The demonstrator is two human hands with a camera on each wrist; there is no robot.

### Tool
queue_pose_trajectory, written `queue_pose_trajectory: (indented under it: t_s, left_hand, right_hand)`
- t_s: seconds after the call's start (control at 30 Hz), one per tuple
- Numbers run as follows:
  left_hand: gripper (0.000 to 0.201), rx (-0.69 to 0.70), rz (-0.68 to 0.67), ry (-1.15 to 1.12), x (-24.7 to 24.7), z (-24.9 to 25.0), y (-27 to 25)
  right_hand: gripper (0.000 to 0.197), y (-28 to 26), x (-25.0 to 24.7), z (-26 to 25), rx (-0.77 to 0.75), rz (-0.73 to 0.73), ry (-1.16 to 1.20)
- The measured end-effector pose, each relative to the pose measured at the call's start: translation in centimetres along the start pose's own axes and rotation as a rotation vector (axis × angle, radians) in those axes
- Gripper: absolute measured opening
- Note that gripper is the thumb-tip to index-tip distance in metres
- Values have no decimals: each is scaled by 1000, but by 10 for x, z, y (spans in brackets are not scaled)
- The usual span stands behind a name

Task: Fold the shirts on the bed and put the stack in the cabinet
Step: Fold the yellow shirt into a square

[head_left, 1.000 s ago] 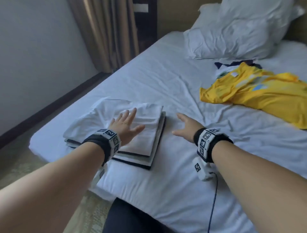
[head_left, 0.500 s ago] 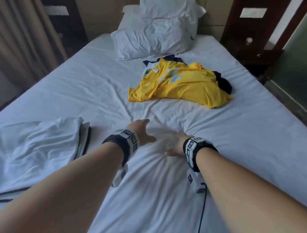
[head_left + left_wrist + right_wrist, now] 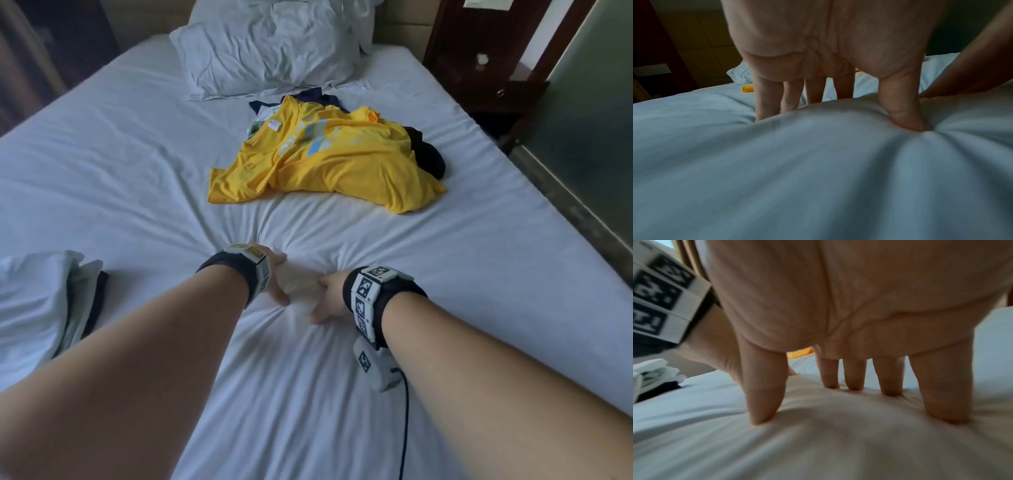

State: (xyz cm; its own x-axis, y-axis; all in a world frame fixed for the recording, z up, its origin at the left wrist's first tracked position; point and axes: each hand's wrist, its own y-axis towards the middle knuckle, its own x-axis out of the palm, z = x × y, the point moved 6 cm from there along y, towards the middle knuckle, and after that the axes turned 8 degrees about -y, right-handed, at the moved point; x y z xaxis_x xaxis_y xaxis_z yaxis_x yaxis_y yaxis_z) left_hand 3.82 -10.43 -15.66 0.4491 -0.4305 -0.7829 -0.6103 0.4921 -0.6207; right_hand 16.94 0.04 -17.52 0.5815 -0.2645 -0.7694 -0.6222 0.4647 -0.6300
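Observation:
A crumpled yellow shirt (image 3: 325, 164) lies in the middle of the bed, over a dark garment (image 3: 428, 154) and other clothes. A stack of folded shirts (image 3: 51, 301) with a white one on top sits at the left edge of the bed. My left hand (image 3: 277, 277) and right hand (image 3: 325, 298) press side by side into the white bed sheet (image 3: 137, 171), well short of the yellow shirt. In both wrist views the straight fingers (image 3: 768, 100) (image 3: 941, 394) dig their tips into the sheet and hold nothing. The stack (image 3: 651, 374) shows at the left of the right wrist view.
Two white pillows (image 3: 274, 44) lie at the head of the bed. A dark wooden nightstand (image 3: 486, 58) stands at the right of the bed. A cable (image 3: 404, 428) hangs from my right wrist device. A glass panel (image 3: 599, 113) rises at the far right.
My view has swung right from the folded stack to the yellow shirt. My left hand left the stack, and both hands came together, pressing into the sheet.

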Motion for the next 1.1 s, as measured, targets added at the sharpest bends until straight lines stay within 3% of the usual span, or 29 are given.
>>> queue_pose_trajectory:
  t_s: [0.07,0.13,0.2,0.27,0.37,0.47,0.63,0.8,0.93,1.1]
  left_hand:
    - [122,10,-5,4,1,-2,4]
    - [120,21,-18,21,2,-2,7]
    - [118,26,-39,58,2,1,9]
    - [119,25,-60,94,2,4,12]
    - [117,21,-104,106,2,5,15]
    - [117,43,-107,92,0,5,15]
    - [116,62,-84,-8,5,-3,10]
    - [110,92,-72,-11,9,-10,19]
    - [120,69,-67,-42,16,-16,26]
    - [123,48,-22,-159,9,-15,0]
  right_hand:
    - [73,16,-14,9,25,39,53]
    - [41,28,-37,35,91,175,215]
    - [24,21,-60,64,116,330,496]
    - [17,13,-79,91,144,450,612]
    - [30,28,-94,96,68,588,607]
    - [33,54,-111,47,-175,474,770]
    - [72,81,-138,-52,-476,216,897]
    - [78,105,-157,-79,-384,140,912]
    - [66,82,-174,-62,-391,287,1066]
    - [73,-1,-247,25,-360,603,1253]
